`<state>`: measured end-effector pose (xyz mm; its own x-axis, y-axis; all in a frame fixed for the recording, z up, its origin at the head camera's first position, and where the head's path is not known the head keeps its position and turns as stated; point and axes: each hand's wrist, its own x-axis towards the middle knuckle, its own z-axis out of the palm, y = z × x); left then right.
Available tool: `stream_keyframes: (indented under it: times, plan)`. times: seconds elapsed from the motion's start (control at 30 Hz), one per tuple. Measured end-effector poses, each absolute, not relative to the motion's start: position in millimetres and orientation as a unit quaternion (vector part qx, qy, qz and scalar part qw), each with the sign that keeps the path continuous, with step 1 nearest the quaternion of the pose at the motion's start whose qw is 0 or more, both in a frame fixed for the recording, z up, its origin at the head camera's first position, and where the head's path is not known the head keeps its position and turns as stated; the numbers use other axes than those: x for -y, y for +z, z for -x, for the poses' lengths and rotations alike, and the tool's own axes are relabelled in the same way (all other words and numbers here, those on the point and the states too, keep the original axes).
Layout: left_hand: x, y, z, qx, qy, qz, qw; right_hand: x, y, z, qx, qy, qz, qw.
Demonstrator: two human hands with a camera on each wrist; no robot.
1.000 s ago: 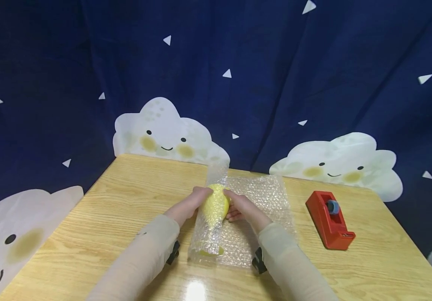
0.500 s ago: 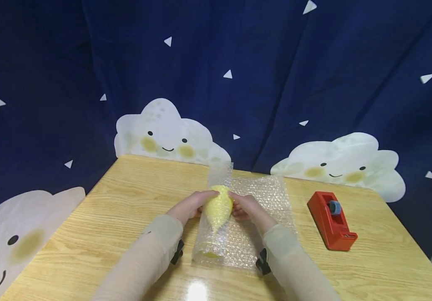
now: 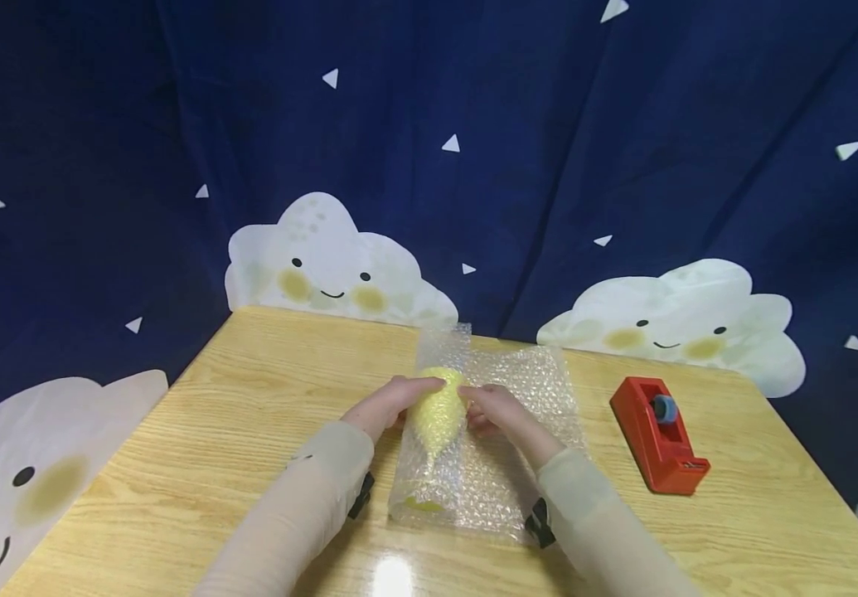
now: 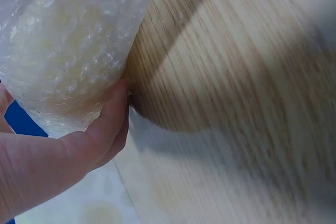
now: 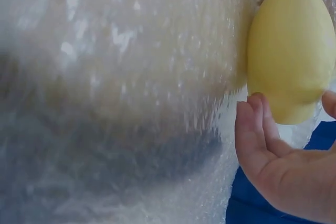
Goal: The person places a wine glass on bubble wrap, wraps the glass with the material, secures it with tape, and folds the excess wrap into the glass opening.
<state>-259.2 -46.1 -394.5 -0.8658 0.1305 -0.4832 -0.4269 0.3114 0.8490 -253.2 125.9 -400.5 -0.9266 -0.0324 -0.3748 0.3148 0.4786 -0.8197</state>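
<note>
A yellow goblet (image 3: 439, 414) lies on its side with its bowl toward the back and its foot toward me. Clear bubble wrap (image 3: 525, 398) covers its upper side and spreads out flat to the right. The left hand (image 3: 396, 400) holds the wrapped bowl from the left, thumb on top; in the left wrist view its fingers (image 4: 113, 124) curl along the wrap. From the right, the right hand (image 3: 499, 408) grips the bowl near its rim. In the right wrist view its fingers and thumb flank the bare yellow bowl (image 5: 291, 51). The goblet's underside is hidden.
A red tape dispenser (image 3: 656, 435) with a blue roll of tape (image 3: 663, 410) stands right of the bubble wrap on the wooden table (image 3: 302, 348). A dark blue curtain (image 3: 399, 124) with cloud shapes hangs behind the table's back edge.
Both hands and the goblet have shifted slightly right. The goblet has rolled that way, and the wrap now covers the bare yellow strip that showed on its right side.
</note>
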Motion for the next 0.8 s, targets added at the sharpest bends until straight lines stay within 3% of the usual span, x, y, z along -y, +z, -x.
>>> stream_keyframes:
  times: [0.4, 0.8]
  plan:
    - [43.7, -389.8, 254.3, -0.756, 0.600, 0.090, 0.248, -122.1, -391.9, 247.8, -0.895, -0.445, -0.004, -0.026]
    - [41.8, -391.1, 253.4, -0.760, 0.591, 0.086, 0.255, -116.3, -384.3, 242.4, -0.949, -0.307, 0.043, -0.059]
